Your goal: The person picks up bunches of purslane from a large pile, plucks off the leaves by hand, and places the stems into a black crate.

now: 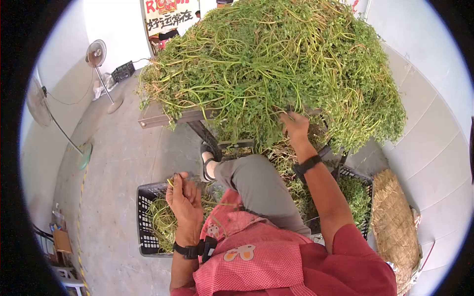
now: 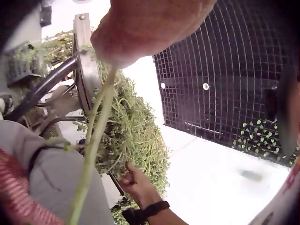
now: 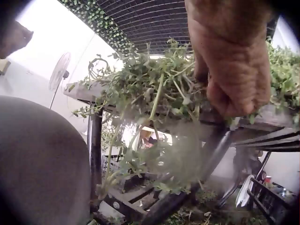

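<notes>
A tall heap of leafy green stems [image 1: 266, 64] covers a table with a dark metal frame. My left hand [image 1: 185, 200], above a black crate at the lower left, pinches long pale-green stems [image 2: 96, 140] that hang down from its fingers in the left wrist view. At the heap's front edge, my right hand [image 1: 296, 129] grips among the leafy stems with its fingers curled. The right wrist view shows that fist beside the table's edge [image 3: 267, 117], with blurred foliage [image 3: 183, 145] hanging below it. Its fingertips are hidden there.
The black crate [image 1: 148, 249] contains cut stems. Another black crate [image 1: 368, 185] with greens stands under the table's right side, beside a woven straw bundle [image 1: 392, 227]. My bent knee [image 1: 256, 182] reaches toward the table. Standing fans [image 1: 96, 53] are at the left.
</notes>
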{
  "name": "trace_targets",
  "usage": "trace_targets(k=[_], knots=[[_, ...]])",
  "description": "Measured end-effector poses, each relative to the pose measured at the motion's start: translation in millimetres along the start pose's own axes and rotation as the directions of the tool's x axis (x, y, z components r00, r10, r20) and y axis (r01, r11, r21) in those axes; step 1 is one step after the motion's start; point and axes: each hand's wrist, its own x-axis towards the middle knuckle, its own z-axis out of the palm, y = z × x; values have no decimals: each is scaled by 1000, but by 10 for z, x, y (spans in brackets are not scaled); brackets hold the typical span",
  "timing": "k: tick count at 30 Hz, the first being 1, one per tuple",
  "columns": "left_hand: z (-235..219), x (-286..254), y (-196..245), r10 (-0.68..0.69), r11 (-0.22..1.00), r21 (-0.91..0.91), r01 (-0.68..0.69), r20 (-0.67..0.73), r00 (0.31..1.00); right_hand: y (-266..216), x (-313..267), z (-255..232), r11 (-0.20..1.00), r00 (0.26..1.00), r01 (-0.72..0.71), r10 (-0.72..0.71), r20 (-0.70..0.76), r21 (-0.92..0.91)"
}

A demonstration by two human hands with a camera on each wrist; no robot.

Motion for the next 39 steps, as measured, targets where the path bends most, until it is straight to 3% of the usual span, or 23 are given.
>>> trace_targets(k=[1, 3, 5, 7, 8, 10, 13, 17, 19, 20, 21, 23, 24, 28, 29, 30, 31, 32, 33, 35, 37, 38, 39], knots=[[-20, 12, -9, -1, 1000, 6, 1, -2, 1000, -51, -28, -110, 991, 999, -10, 6, 33, 137], [-38, 5, -39, -15, 1000, 13, 16, -11, 1000, -77, -30, -397, 999, 996, 4, -8, 88, 50], [-11, -12, -63, -40, 999, 32, 41, -7, 999, -83, -92, -663, 953, 972, -233, 223, 73, 195], [-24, -13, -120, -62, 997, 47, 61, 5, 998, -62, -51, -907, 960, 967, -249, 239, 83, 126], [-22, -5, -144, -67, 996, 58, 66, 15, 998, -38, -22, -974, 935, 972, -233, 223, 66, 268], [-19, -19, -174, -76, 994, 79, 73, 29, 997, 30, 15, -1084, 817, 985, -174, 146, 94, 550], [-51, -1, -206, -83, 990, 115, 78, 38, 996, 7, -14, -1106, 653, 979, -202, 157, 131, 730], [-26, -5, -226, -125, 979, 162, 121, 16, 992, 122, -41, -1083, 506, 957, -273, 229, 177, 818], [-56, 44, -280, -158, 972, 181, 148, 42, 987, -9, -93, -1065, 382, 958, -282, 163, 236, 880], [-88, 35, -312, -189, 965, 196, 174, 62, 980, -181, -183, -1111, 508, 954, -297, 201, 223, 809], [-106, 7, -334, -209, 958, 210, 195, 47, 977, -290, -268, -1150, 505, 947, -313, 230, 225, 805], [-41, 33, -400, -232, 945, 257, 204, 84, 969, -438, -215, -1201, 596, 920, -338, 44, 390, 728], [0, 25, -419, -250, 940, 261, 221, 81, 965, -526, -199, -1235, 592, 922, -346, 70, 381, 728], [166, -67, -434, -298, 881, 400, 254, 51, 953, -552, -347, -1338, 862, 857, -231, -40, 514, 452], [220, -97, -432, -252, 879, 439, 184, 101, 962, -561, -388, -1333, 940, 814, -124, -87, 574, 318], [289, -108, -458, -197, 882, 460, 105, 158, 968, -636, -467, -1313, 939, 823, -144, -63, 565, 314], [355, -123, -488, -219, 871, 475, 122, 154, 963, -734, -600, -1264, 971, 728, -152, -15, 685, 183], [417, -145, -514, -199, 837, 547, 23, 266, 943, -777, -729, -1198, 989, 615, -140, 43, 788, 55], [462, -147, -554, -180, 799, 595, -90, 379, 908, -781, -805, -1131, 987, 617, -153, 51, 785, 56], [520, -164, -648, -266, 752, 654, -82, 415, 870, -763, -933, -1021, 997, 422, -65, -2, 907, 32], [725, -255, -754, -321, 694, 704, -152, 491, 809, -698, -998, -945, 991, 375, -115, -21, 927, 69], [701, -209, -772, -463, 677, 733, -66, 494, 736, -664, -1003, -939, 983, 328, -151, -47, 944, 101], [706, -210, -799, -474, 670, 740, -59, 488, 733, -649, -1001, -965, 981, 330, -164, -43, 943, 102]])
